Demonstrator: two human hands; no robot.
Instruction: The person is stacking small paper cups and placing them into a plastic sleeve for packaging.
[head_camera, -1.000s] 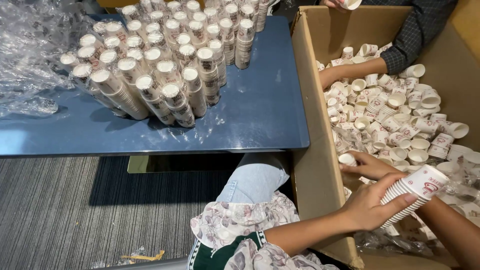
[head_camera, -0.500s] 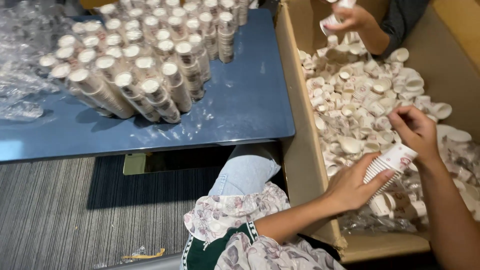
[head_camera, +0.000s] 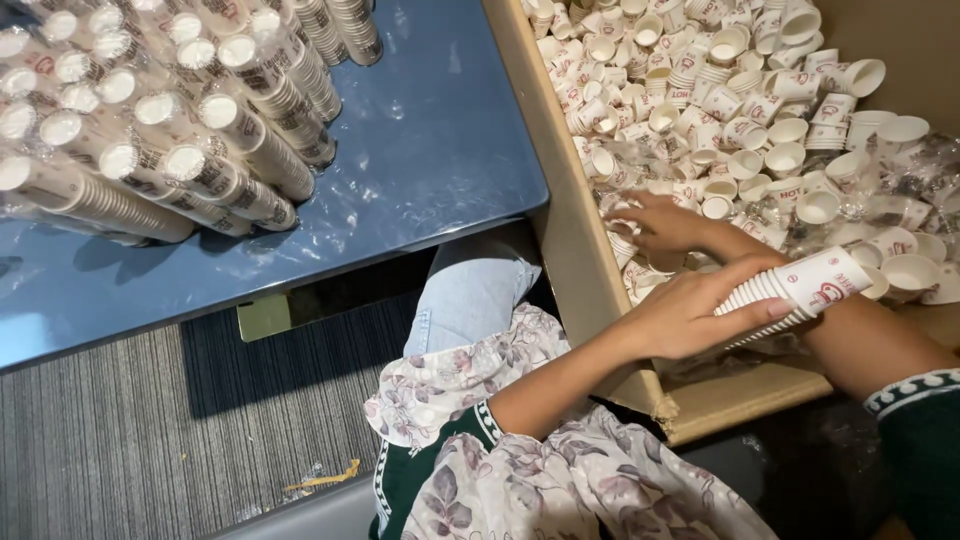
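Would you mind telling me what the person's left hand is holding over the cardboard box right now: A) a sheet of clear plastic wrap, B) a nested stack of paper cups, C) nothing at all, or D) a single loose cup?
B: the left hand wraps around a nested stack of paper cups, lying sideways, while the right hand reaches among the loose cups in the cardboard box.

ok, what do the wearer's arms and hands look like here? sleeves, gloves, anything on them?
Both hands are bare: no gloves, and no rings or watch that I can see. The left hand comes off a bare forearm with a short dark green sleeve edged in white-patterned trim. The right hand has the same dark green sleeve with white trim, near the frame's right edge.
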